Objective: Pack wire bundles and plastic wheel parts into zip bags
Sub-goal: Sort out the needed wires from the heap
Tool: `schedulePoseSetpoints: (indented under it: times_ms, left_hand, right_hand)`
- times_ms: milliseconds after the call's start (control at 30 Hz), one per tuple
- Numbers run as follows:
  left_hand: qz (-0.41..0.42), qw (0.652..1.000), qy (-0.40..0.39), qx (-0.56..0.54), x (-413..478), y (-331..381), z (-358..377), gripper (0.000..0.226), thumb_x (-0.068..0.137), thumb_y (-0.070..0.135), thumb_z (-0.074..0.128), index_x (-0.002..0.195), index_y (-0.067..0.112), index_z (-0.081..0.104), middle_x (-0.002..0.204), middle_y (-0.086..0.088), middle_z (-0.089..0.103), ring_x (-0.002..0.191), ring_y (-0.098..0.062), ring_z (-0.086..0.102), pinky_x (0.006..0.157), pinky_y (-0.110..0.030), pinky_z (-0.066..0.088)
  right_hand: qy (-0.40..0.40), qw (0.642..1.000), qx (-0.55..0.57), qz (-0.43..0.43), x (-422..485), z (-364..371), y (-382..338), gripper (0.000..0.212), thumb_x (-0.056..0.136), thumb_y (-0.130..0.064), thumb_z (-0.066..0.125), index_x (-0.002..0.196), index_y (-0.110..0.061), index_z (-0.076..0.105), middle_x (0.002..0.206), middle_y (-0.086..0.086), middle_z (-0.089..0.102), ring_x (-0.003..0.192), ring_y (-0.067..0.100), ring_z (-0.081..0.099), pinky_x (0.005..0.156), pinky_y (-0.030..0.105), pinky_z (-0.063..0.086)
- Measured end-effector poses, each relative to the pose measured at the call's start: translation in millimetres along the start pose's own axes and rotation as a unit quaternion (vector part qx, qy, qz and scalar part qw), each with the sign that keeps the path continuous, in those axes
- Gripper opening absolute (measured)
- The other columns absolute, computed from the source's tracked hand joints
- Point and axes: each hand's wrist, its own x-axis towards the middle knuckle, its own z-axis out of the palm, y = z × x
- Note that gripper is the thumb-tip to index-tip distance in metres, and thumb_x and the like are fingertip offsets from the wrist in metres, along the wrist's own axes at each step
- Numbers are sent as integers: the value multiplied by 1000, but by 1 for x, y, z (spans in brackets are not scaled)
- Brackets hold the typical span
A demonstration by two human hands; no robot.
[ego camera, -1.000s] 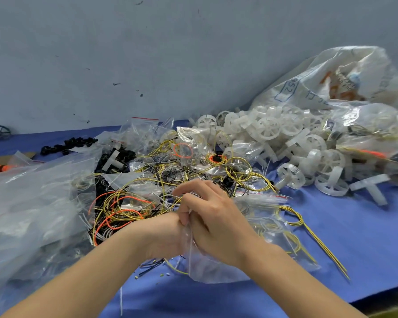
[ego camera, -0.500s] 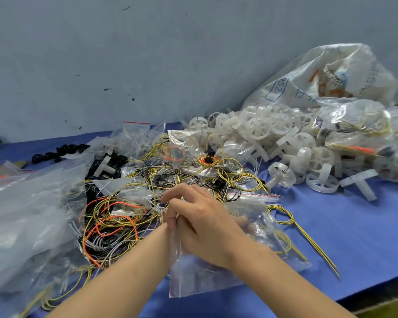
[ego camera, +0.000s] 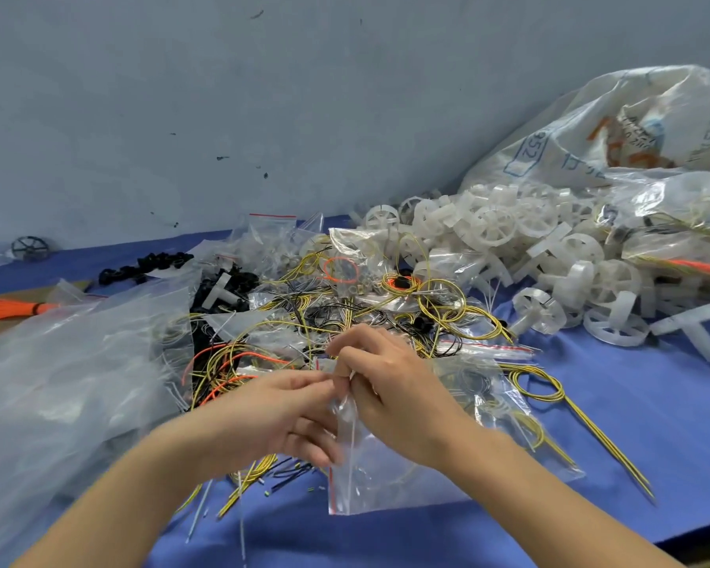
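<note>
A clear zip bag (ego camera: 380,479) with a red strip along its edge hangs in front of me above the blue table (ego camera: 632,424). My left hand (ego camera: 281,416) pinches its upper edge from the left. My right hand (ego camera: 394,383) pinches the same edge from the right. The two hands meet at the bag's top. Behind them lies a tangle of yellow, black and orange wire bundles (ego camera: 345,305). White plastic wheel parts (ego camera: 529,248) are heaped at the right rear. What the bag holds is unclear.
A stack of clear zip bags (ego camera: 70,371) covers the left side. A large printed sack (ego camera: 632,125) leans against the grey wall at the right. Black parts (ego camera: 144,266) and an orange wire bundle (ego camera: 5,309) lie at the left rear. The table edge runs at the lower right.
My left hand has come out from behind the right and now shows beside it at the bag's top. The bag hangs lower and straighter.
</note>
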Motion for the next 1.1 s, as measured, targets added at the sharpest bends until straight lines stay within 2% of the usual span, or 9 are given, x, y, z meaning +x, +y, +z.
schedulePoseSetpoints:
  times_ms: [67,233,367,467,567,700,800,967,1100]
  left_hand:
    - [39,999,19,11,-9,6,-19,33,94,32,54,112,7,63,90,-22,72,63,-25,69,50,-25,55]
    - [171,955,244,10,-16,12,-70,23,102,23,46,107,10,65,78,-11,73,53,-18,65,43,-22,51]
    - [223,899,361,112,-12,-1,-94,22,103,20,46,98,27,66,88,-3,73,67,-14,69,58,-25,56]
    - [215,878,366,222,-9,-13,-103,22,101,20,48,105,34,65,94,12,72,86,-5,67,78,-32,54]
    - [171,866,345,318,-4,-22,-110,29,102,21,45,128,26,58,119,6,66,105,-12,61,94,-38,50]
    - [80,838,345,415,-3,-35,-129,40,102,21,41,142,15,45,140,-6,53,121,-21,52,97,-32,40]
    - [23,831,343,437,-7,-44,-143,43,103,26,41,142,9,44,142,-12,51,127,-26,50,100,-34,38]
    - [33,819,347,456,-4,-51,-153,39,103,24,40,138,10,49,136,-12,55,123,-28,52,99,-36,39]
    - [71,807,354,468,5,-51,-157,37,100,8,39,134,10,55,134,-15,56,124,-31,51,106,-41,39]
  right_hand:
    - [-11,1000,-3,-8,0,3,0,21,84,-12,39,78,-16,59,106,0,61,98,24,57,82,41,45]
    - [-44,999,-20,-11,-1,8,1,23,85,-1,48,80,-19,60,108,-3,61,97,19,52,84,34,40]
    - [-66,996,-49,-41,0,12,-2,24,84,1,50,82,-21,59,111,-3,60,101,20,52,87,29,37]
    - [-76,991,-82,-73,0,15,-5,20,82,-3,49,81,-22,56,110,-4,59,95,20,52,85,30,37]
    - [-95,986,-101,-91,0,18,-6,24,75,0,57,79,-22,50,110,-5,59,92,19,51,84,30,36]
    - [-101,983,-111,-105,1,21,-5,31,70,-1,53,78,-27,37,109,-6,58,92,19,50,84,29,35]
    - [-98,983,-115,-103,1,22,-5,29,71,-5,46,79,-29,33,108,-6,58,90,17,49,82,26,32]
    - [-96,983,-120,-101,0,24,-7,36,68,2,59,78,-26,39,106,-5,58,90,19,51,85,28,35]
    - [-131,977,-132,-103,-3,25,-15,22,75,-10,43,81,-25,57,109,-4,60,95,22,55,87,35,42]
